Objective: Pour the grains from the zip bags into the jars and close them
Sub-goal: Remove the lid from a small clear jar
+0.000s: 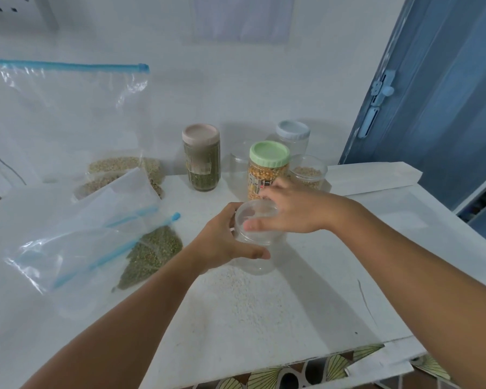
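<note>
A clear empty jar [254,248] stands in the middle of the white table [390,248]. My left hand [222,245] grips its left side, thumb across the front. Over the jar's top lies my right hand [289,211], with the thumb on the near rim and the fingers curled over the far rim. Whether a clear lid sits under it I cannot tell. In front of the jar, white grains [244,299] lie spread flat, apparently inside a clear bag. A zip bag of green grains [152,254] lies to the left.
Behind stand a pink-lidded jar of green grains [201,161], a green-lidded jar of yellow kernels [267,164], a blue-lidded jar [292,133] and an open jar of beige grains [307,174]. A beige-grain bag [124,172] and empty zip bags [76,234] lie left. A blue door [432,94] is at right.
</note>
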